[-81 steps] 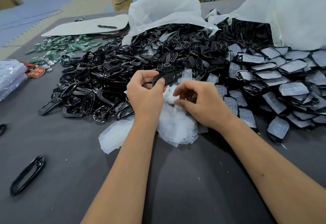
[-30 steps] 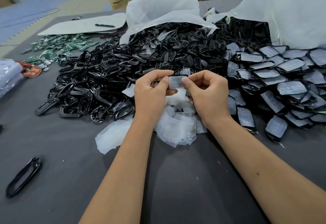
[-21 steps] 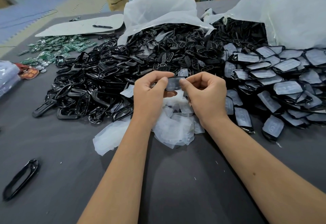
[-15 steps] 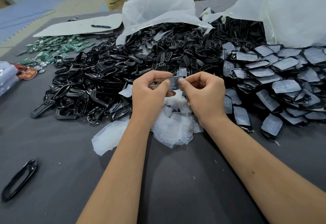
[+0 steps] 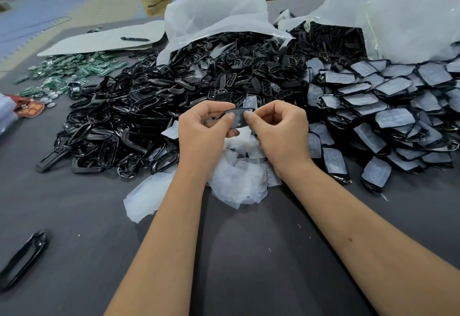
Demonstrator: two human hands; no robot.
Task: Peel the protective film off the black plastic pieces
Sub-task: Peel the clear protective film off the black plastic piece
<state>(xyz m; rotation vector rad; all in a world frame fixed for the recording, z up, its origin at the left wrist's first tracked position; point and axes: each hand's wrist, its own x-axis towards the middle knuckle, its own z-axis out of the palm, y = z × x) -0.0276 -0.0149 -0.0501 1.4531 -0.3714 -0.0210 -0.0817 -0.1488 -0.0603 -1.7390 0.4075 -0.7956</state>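
Observation:
My left hand (image 5: pixel 204 131) and my right hand (image 5: pixel 278 129) hold one black plastic piece (image 5: pixel 239 117) between them, above the table. The left thumb and fingers pinch its left end. The right thumb and forefinger pinch at its right edge, where the film lies. Beneath the hands lies a heap of peeled clear film (image 5: pixel 236 178). To the right spreads a pile of film-covered black pieces (image 5: pixel 388 106). Bare black pieces and frames (image 5: pixel 139 116) are heaped to the left and behind.
Two big clear plastic bags (image 5: pixel 398 17) spill black parts at the back. Green circuit boards (image 5: pixel 72 69) lie far left, with a grey sheet (image 5: pixel 104 40) and pen behind them. A lone black frame (image 5: pixel 22 258) lies near the table's left front. Grey tabletop (image 5: pixel 249 253) shows in front.
Both hands have stayed together on the black piece. The whitish film that faced me a second ago no longer covers its face, which now looks dark. The view shifted slightly.

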